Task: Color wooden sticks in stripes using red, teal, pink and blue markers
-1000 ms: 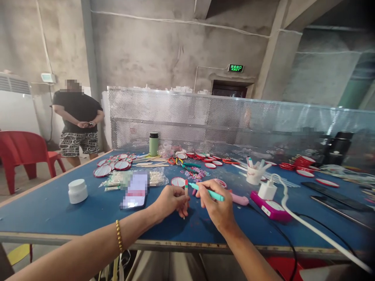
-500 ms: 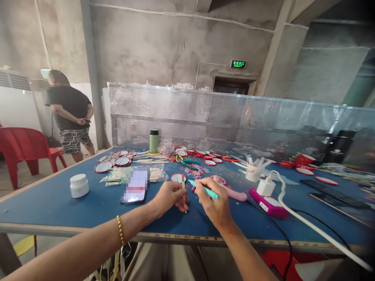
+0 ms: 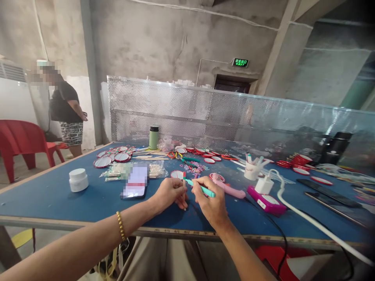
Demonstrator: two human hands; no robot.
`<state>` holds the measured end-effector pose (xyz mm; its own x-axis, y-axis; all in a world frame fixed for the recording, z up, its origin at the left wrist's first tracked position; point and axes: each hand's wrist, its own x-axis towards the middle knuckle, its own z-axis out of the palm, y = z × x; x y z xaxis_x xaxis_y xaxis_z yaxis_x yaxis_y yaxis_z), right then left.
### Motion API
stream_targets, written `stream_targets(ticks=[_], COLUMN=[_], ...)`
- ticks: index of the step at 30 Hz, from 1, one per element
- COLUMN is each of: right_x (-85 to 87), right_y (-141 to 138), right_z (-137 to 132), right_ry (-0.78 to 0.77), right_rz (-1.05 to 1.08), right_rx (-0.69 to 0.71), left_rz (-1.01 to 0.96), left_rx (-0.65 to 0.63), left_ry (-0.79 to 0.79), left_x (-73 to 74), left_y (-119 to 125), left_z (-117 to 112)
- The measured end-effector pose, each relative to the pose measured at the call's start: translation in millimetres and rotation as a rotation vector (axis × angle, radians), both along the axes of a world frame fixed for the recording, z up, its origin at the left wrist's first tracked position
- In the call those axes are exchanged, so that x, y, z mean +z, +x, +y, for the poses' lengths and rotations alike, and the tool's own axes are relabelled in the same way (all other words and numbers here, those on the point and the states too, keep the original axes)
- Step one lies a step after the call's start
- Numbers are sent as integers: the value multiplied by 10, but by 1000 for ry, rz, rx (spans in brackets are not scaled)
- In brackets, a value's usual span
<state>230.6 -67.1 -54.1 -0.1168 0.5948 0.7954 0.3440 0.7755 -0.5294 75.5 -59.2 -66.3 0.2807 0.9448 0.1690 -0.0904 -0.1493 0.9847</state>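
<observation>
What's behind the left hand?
Just behind the left hand, a round red-rimmed piece shows its upper part. The hand covers its near edge; the held stick hides some of its right side. Anything else there can't be seen.

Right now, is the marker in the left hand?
No, the right hand holds the marker, while the left hand holds a stick.

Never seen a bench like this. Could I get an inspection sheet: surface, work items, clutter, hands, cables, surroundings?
Surface: blue tabletop, lightly specked.
Work items: wooden stick with red and green bands; teal marker.
Clutter: red-rimmed discs, pliers, phone, white jar.
Hands: left hand grips the stick; right hand holds the marker.
Cables: white cable and black cable cross the near edge.
Surroundings: perforated screen behind; person and red chair at left.
</observation>
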Motion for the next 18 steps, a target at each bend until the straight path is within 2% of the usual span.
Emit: stream_targets(ticks=[18], right_x=[4], right_y=[3], right_z=[-8], right_ry=[-13], right_rz=[-53], right_rx=[3], left_rz=[41], left_rx=[-18], left_ry=[28], left_x=[3], left_y=[3], left_z=[0])
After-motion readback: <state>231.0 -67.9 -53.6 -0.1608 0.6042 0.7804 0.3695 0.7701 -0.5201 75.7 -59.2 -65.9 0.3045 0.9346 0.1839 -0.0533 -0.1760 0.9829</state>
